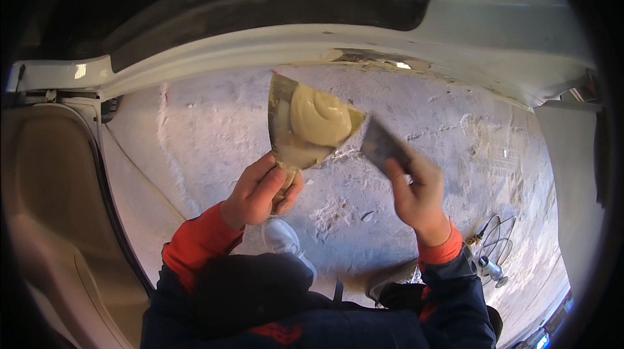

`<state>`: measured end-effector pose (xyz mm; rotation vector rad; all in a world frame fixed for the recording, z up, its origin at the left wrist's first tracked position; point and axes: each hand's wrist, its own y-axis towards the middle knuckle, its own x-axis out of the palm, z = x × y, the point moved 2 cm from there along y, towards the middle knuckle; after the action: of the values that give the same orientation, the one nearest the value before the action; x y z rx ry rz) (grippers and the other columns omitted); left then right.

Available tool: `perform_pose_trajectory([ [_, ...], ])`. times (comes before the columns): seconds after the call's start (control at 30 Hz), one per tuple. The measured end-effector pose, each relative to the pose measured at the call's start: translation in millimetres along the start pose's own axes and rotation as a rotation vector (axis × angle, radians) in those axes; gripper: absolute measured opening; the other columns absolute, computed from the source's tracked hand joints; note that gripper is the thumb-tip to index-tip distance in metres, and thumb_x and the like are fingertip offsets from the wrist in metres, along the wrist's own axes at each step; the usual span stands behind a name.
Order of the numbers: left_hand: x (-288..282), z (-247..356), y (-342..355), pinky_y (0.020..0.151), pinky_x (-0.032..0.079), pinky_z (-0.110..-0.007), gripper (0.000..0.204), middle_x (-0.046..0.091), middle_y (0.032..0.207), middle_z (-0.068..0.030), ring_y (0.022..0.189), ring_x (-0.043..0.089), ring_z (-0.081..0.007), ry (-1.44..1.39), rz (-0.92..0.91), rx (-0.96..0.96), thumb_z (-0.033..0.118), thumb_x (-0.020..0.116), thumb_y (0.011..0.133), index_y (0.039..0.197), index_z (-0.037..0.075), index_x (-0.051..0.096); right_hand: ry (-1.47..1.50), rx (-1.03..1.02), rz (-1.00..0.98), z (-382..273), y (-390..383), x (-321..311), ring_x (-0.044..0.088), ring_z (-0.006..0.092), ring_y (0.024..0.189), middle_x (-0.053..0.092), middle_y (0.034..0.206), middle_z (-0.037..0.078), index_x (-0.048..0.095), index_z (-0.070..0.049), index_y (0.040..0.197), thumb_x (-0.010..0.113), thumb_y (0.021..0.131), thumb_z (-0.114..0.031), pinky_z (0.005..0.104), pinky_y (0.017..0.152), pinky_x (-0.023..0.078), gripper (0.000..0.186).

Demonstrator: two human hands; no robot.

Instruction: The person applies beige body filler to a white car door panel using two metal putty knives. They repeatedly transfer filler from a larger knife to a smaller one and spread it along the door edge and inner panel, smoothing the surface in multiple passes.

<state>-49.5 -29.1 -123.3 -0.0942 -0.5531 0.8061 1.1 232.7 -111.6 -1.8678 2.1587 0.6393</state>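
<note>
My left hand is wrapped round the handle of a wide putty knife, its blade pointing away from me. A thick mound of beige filler lies on that blade. To the right, my right hand grips a flat dark rectangular spreader between thumb and fingers. The spreader's upper corner is close to the right tip of the putty knife blade; I cannot tell whether they touch. Ahead of both hands runs a white car sill with a rough, partly filled patch.
An open car door with beige trim stands at the left. On the right is another pale panel. A metal air tool with a coiled hose lies on the stained concrete floor. A white shoe shows below my left hand.
</note>
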Motion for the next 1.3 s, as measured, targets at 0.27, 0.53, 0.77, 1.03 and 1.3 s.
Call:
perform_pose_trajectory([
  [0.27,5,-19,6,0.049,0.038,-0.023,0.025,0.053,0.079,-0.0043,0.054,0.043,-0.0073,0.143,0.19,-0.007,0.016,0.033,0.106,0.123,0.004,0.047,-0.593,-0.483,0.039,-35,1,21,0.054,0.0266,0.095,0.062,0.124,0.01,0.07,-0.01,0.118,0.06,0.067,-0.013,0.0392,0.085,0.046,0.052],
  [0.53,-8,-23,-5,0.043,0.039,-0.023,0.029,0.053,0.078,-0.0037,0.051,0.047,-0.0076,0.028,0.389,-0.031,0.027,0.035,0.107,0.122,0.006,0.047,-0.235,-0.283,-0.181,-10,-6,31,0.058,0.0286,0.093,0.064,0.118,0.014,0.066,-0.005,0.121,0.061,0.07,0.007,0.0364,0.084,0.048,0.053],
  [0.77,-21,-22,-15,0.039,0.035,-0.023,0.044,0.046,0.077,-0.0023,0.049,0.039,-0.008,0.097,0.441,0.082,0.043,0.033,0.105,0.132,0.009,0.042,0.298,0.069,0.699,79,-5,55,0.058,0.0254,0.112,0.06,0.124,0.017,0.054,0.007,0.132,0.051,0.093,0.007,0.0327,0.097,0.045,0.04],
  [1.03,-22,-29,-26,0.037,0.03,-0.022,0.047,0.043,0.075,-0.0005,0.045,0.034,-0.0069,0.123,0.528,0.079,0.043,0.031,0.106,0.13,0.005,0.045,0.236,-0.009,1.052,118,15,37,0.054,0.0229,0.115,0.052,0.131,0.016,0.042,0.005,0.144,0.047,0.096,0.006,0.0316,0.101,0.041,0.048],
  [1.3,-28,-27,-28,0.037,0.032,-0.024,0.049,0.045,0.074,-0.0036,0.046,0.038,-0.0096,0.105,0.545,0.035,0.043,0.031,0.105,0.129,0.002,0.043,0.116,0.031,1.108,114,29,30,0.053,0.0263,0.115,0.05,0.131,0.018,0.043,0.005,0.143,0.048,0.095,0.005,0.0317,0.1,0.041,0.049],
])
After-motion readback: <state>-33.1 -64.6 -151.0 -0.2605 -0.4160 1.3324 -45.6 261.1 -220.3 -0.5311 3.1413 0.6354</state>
